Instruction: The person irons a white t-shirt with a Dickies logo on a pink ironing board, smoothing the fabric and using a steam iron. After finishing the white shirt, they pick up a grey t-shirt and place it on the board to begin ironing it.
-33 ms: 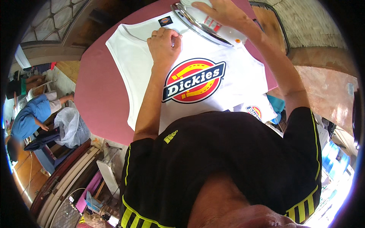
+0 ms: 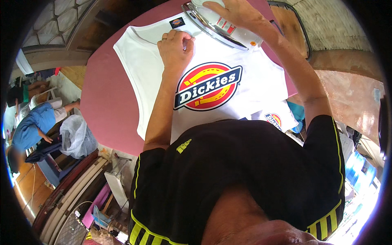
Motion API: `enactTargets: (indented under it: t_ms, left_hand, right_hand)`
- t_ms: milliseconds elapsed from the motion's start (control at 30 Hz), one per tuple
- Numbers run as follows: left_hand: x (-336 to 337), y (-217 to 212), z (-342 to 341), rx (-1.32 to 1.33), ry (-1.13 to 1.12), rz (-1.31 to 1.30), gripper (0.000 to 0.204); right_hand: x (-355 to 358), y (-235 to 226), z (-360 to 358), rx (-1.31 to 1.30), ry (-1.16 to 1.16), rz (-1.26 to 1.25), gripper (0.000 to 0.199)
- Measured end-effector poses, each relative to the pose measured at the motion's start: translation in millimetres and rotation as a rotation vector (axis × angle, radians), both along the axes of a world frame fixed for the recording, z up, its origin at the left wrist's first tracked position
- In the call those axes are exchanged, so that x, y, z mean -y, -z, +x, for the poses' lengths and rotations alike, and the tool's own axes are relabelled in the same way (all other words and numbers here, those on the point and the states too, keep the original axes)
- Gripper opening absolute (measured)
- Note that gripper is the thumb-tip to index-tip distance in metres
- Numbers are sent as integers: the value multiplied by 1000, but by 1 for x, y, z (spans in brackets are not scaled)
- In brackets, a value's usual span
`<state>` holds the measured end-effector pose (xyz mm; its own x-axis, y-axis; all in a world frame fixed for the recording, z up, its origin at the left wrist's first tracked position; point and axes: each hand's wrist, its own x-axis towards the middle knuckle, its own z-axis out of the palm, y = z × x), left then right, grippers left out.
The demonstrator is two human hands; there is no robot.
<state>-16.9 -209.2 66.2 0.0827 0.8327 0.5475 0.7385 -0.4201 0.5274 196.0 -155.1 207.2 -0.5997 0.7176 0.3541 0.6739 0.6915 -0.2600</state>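
Observation:
A white sleeveless top [image 2: 261,77] lies spread out, with a large red, yellow and dark blue oval print on its front and a small dark label at the neck. My left hand [image 2: 176,49] is closed at the neckline, its thumb and fingers pinching the fabric near the collar edge. My right hand [image 2: 241,15] is wrapped round the pale handle of an iron [image 2: 234,32] with a shiny metal rim. That iron rests on the top's upper right part, beside my left hand. Its handle is partly cut off by the upper edge of the picture.
Under the top is a dusky pink padded surface [image 2: 102,110]. A smaller white printed piece [image 2: 281,116] lies near my right elbow. To the left, a person in blue [image 2: 32,124] is beside a translucent plastic bag [image 2: 77,136]. Stacked boards [image 2: 73,192] lean at lower left.
The iron and my right hand have shifted very slightly to the left. My left hand stays at the neckline.

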Motion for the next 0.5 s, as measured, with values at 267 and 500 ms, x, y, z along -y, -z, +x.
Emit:
enactTargets:
  t_ms: [267,500]
  left_hand:
    - [1,-8,5,-155,41,137,14]
    - [31,-12,30,-363,159,-11,59]
  right_hand:
    - [1,25,20,68,187,-191,39]
    - [-3,1,61,-114,512,-311,62]
